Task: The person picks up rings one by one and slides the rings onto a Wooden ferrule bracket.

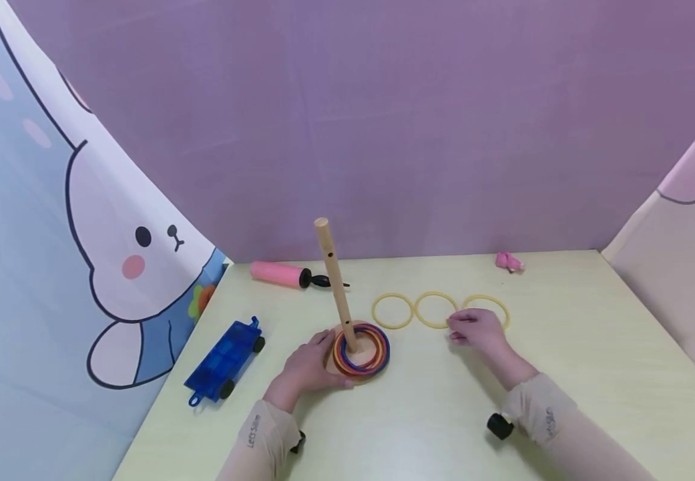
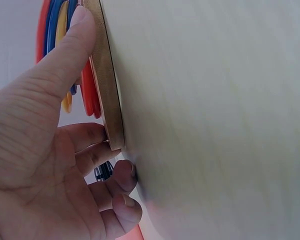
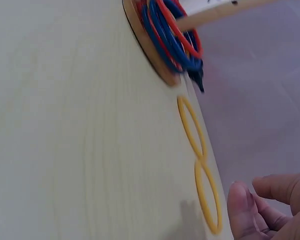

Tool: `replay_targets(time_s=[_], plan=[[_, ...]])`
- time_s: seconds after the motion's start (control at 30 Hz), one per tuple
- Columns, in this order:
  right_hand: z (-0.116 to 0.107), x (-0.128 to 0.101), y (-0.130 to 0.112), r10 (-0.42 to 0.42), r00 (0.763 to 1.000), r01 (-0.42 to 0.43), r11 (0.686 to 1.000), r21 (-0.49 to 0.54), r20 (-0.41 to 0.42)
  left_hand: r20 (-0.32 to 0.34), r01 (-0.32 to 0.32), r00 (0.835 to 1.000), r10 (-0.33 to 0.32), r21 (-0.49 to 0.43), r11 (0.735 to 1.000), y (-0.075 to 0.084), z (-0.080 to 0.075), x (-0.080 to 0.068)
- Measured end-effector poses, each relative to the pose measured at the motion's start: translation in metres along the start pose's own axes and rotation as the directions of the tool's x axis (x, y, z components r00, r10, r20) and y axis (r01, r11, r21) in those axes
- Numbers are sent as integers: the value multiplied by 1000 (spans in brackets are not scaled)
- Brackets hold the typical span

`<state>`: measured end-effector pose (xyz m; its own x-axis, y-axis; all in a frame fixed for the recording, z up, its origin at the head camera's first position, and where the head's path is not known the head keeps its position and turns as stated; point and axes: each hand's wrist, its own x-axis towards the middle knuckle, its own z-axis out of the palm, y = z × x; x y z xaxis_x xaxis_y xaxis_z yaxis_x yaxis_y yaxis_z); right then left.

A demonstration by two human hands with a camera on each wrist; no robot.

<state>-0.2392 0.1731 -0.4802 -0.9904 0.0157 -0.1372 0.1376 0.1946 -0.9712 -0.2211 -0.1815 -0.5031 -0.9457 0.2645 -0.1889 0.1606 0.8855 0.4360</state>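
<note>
A wooden peg [image 1: 334, 284] stands on a round wooden base [image 1: 359, 379] with several red, blue and yellow rings [image 1: 377, 347] stacked round its foot. My left hand [image 1: 308, 366] grips the base's left edge [image 2: 110, 90]: the thumb [image 2: 65, 55] lies on the rings and the fingers curl against the rim. Three yellow rings lie in a row on the table: left [image 1: 392, 295], middle [image 1: 435, 294], right [image 1: 487, 298]. My right hand [image 1: 476, 331] hovers between the middle and right rings with loosely curled fingers [image 3: 242, 210], beside a yellow ring [image 3: 207, 200], and holds nothing.
A pink pump with a black nozzle [image 1: 278, 272] lies at the back left. A blue toy wagon [image 1: 223, 361] sits near the table's left edge. A small pink object [image 1: 508, 262] lies at the back right. Cloth screens enclose the table [image 1: 593, 321] on three sides.
</note>
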Motion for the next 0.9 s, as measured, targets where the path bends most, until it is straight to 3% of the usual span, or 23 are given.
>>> replay_targets(time_s=[0.23,0.43,0.63,0.9], plan=[[-44,4,17,6,994,-10,1000,-29,-110,-1,6,1000,-6,-7,1000,-2,1,1],[-68,7,29,7,981,-35,989,-142,-195,3,3,1000,-3,-8,1000,-1,0,0],[-80,8,33,28,958,-107,958,-265,-286,3,2,1000,-2,-7,1000,1,-1,0],[-84,13,39,23,951,-146,912,-382,-309,6,7,1000,-7,-1,1000,1,0,0]])
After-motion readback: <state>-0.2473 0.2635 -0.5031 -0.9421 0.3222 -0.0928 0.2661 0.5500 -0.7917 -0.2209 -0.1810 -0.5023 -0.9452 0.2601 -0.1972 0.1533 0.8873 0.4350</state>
